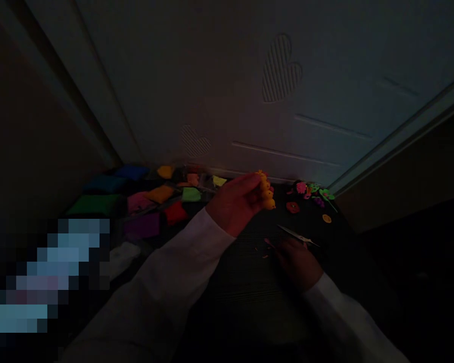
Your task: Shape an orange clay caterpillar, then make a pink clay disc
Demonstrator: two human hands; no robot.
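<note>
My left hand (234,201) is raised over the dark table, fingers closed on an orange-yellow figure (268,194) made of a row of rounded lumps with small dark dots. My right hand (298,262) rests low over the table with its fingers curled. A slim pinkish-purple tip (268,243) sticks out from those fingers; the rest of it is hidden and its kind is unclear. Just beyond that hand lies a pair of scissors (295,234), blades pointing left. Tiny pink bits (265,256) are scattered left of the right hand.
Several coloured packets, such as a green packet (94,204), a purple packet (142,225) and a red packet (175,213), lie at the left. Small colourful shaped pieces (301,188), a red piece (292,207) and a yellow disc (327,218) lie back right. A pale panel (212,75) rises behind.
</note>
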